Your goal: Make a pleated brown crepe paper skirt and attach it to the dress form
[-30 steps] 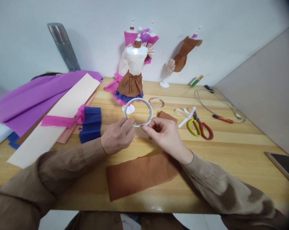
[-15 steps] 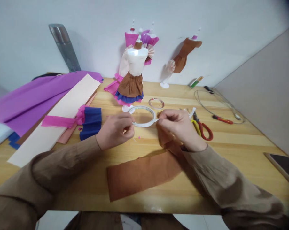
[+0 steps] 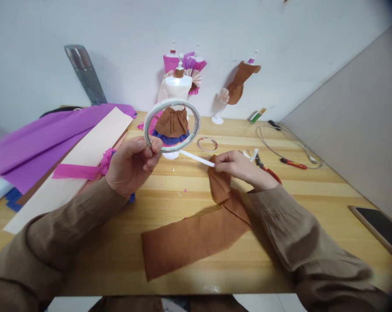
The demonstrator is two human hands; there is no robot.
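My left hand [image 3: 132, 162] grips the tape roll [image 3: 171, 103], my right hand [image 3: 240, 167] pinches its loose strip [image 3: 197, 159]; slack could let it twist onto the brown paper [image 3: 189, 240].

Bright, soft, even light fills the scene. It lays pale grey shadows on the white wall [image 3: 280, 52] behind the little mannequins [image 3: 174, 93] and a faint one on the desk [image 3: 313, 190] under the right sleeve, while the front mannequin's white bust glares, almost blown out. Focus is crisp in the middle, where the left hand [image 3: 131, 167] grips the roll of tape [image 3: 171, 102] and the right hand [image 3: 238, 167] pinches its strip [image 3: 197, 159]; the sleeves [image 3: 53, 247] near the bottom and the purple paper [image 3: 36, 138] at the left edge go soft. The wide lens bows straight lines, and the right-hand corners darken.
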